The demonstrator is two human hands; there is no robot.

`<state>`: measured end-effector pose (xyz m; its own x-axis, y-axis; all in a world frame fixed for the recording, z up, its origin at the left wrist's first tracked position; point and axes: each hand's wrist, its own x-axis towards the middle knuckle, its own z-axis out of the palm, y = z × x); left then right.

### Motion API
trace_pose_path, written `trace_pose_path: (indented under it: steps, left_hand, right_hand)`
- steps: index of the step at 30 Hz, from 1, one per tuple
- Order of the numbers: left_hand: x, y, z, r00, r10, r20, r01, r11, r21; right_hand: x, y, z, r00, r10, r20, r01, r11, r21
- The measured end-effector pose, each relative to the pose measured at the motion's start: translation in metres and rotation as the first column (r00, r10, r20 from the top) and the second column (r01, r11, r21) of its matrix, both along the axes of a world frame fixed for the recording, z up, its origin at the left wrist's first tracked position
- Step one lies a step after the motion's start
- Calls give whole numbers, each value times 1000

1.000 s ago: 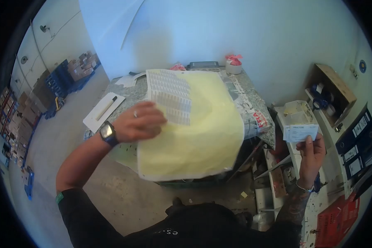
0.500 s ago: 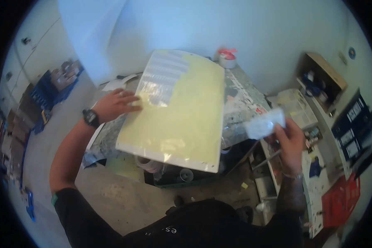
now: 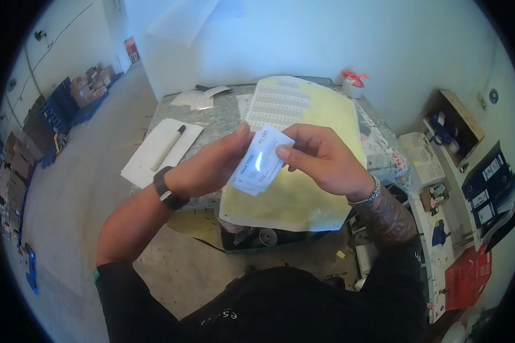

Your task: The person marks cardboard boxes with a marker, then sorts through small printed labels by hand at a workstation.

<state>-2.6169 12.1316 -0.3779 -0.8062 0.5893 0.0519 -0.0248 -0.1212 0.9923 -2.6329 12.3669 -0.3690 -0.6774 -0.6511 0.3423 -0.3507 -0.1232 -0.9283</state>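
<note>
1. Holding a small stack of white labels between your two hands, you have it raised above the near edge of the table.
2. Your left hand grips the stack's left side, thumb up along its upper edge, with a dark watch on that wrist.
3. Your right hand pinches the stack's right edge between thumb and fingers, and a bracelet sits on that wrist.
4. The top label is tilted, its printed lines running diagonally; the small print is not readable.
5. Below your hands a large yellow sheet lies flat on the table and overhangs its near edge, with rows of white stickers at its far end.
6. To the left on the table lies a white pad with a pen across it.
7. A tape roll stands at the table's far right corner, near the wall.
8. Shelves with blue binders stand to your right.
</note>
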Motion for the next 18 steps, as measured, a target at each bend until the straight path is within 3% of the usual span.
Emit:
trace_pose_path:
  steps: [2, 5, 9, 11, 15, 18]
  left_hand:
    - [2, -10, 5, 982, -157, 106, 149, 986, 79]
    - [3, -25, 2, 963, -252, 91, 232, 955, 183]
    - [15, -30, 4, 964, -224, 142, 198, 965, 173]
    - [25, -26, 7, 998, 24, 61, -28, 998, 62]
    - [31, -19, 7, 990, 137, -20, -137, 990, 24]
    - [39, -3, 5, 972, 233, -23, -233, 972, 33]
  right_hand:
    - [1, -17, 3, 1000, 9, -4, -9, 999, 39]
    - [-2, -33, 5, 1000, -9, -30, 11, 996, 90]
    - [-2, -44, 2, 992, -72, -107, 82, 993, 89]
    - [3, -49, 1, 982, -116, -149, 121, 992, 25]
    - [12, -46, 3, 944, -240, -228, 241, 970, -25]
    - [8, -32, 6, 965, -187, -183, 189, 982, -7]
